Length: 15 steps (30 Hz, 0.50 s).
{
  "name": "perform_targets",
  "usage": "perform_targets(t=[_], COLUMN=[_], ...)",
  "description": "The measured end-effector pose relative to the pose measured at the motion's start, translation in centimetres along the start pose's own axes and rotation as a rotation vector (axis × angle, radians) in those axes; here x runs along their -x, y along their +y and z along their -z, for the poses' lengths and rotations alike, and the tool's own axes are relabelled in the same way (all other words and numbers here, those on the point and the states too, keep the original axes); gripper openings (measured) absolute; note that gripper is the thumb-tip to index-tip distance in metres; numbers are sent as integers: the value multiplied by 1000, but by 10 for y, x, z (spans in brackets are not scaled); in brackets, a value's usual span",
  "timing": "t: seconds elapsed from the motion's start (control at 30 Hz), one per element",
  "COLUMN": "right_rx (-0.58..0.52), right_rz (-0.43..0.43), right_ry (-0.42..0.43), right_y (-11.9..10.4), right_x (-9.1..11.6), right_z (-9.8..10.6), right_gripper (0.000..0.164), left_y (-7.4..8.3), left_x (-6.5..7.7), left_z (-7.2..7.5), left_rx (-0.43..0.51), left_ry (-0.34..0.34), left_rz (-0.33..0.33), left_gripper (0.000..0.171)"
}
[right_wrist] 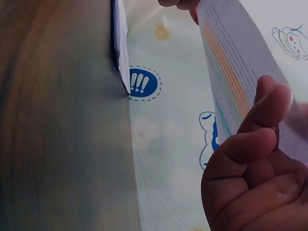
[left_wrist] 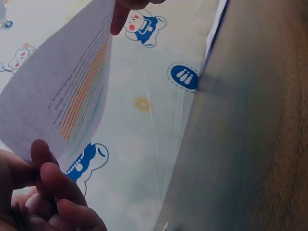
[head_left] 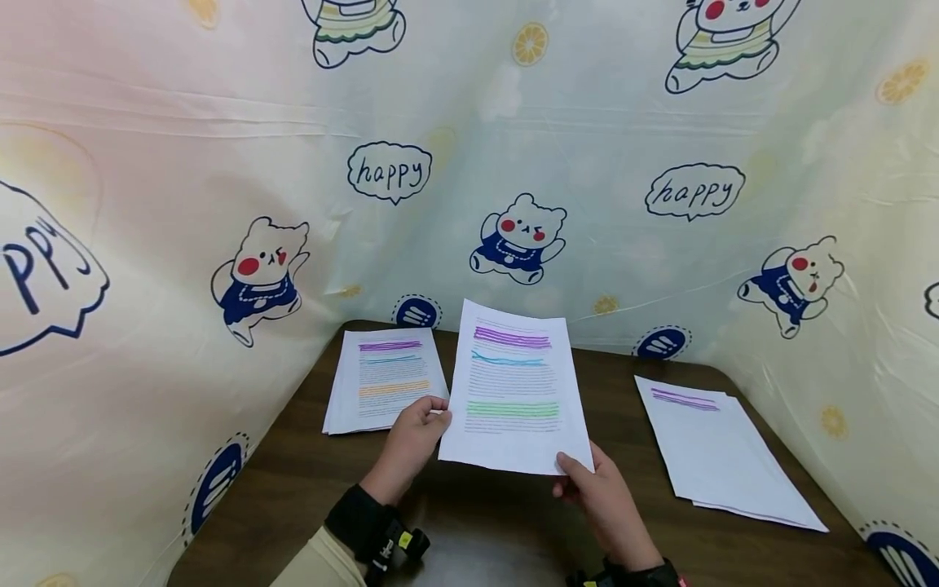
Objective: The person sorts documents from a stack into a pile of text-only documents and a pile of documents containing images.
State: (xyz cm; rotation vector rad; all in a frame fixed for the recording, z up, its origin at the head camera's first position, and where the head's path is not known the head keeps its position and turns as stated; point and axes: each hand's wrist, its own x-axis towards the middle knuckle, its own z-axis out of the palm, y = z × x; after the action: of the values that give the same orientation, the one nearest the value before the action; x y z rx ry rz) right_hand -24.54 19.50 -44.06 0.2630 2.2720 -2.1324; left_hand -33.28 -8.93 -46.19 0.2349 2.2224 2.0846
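Wearing dark wrist straps [head_left: 358, 522], the person's two hands hold the highlighted paper [head_left: 513, 383] between them. The left hand [head_left: 411, 440] pinches its left edge, low down, between thumb and fingers; the right hand [head_left: 605, 493] grips the lower right corner, thumb on the printed face, fingers behind. Raised above the brown table [head_left: 484, 530], the paper tilts its purple, blue and green stripes toward the head camera, while the wrist views show orange on its back. Whether it is one leaf or a thin few, I cannot tell. It should be nearly weightless and limp, bowing as both wrist views show, quick to crease under a hard squeeze; a light pinch at opposite margins, clear of the print, would suit it best. Farther out, the right-hand stack [head_left: 722, 456] lies slightly fanned, and the left-hand stack [head_left: 396, 379] shows purple, blue and orange. Behind stands a patterned cloth [head_left: 601, 253].
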Motion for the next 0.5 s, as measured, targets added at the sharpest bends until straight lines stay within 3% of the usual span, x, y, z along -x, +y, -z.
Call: perform_targets(t=[0.3,0.5], right_rx=[-37,-43], right_rz=[2,-12], right_ry=[36,56], right_y=[5,6], right_x=[0,-4], right_z=[1,6], right_gripper=[36,36], left_y=[0,-1], left_x=[2,-1], left_z=[-1,0], left_rx=[25,19], left_ry=[-7,29], left_rz=[-2,-4], left_gripper=[27,25])
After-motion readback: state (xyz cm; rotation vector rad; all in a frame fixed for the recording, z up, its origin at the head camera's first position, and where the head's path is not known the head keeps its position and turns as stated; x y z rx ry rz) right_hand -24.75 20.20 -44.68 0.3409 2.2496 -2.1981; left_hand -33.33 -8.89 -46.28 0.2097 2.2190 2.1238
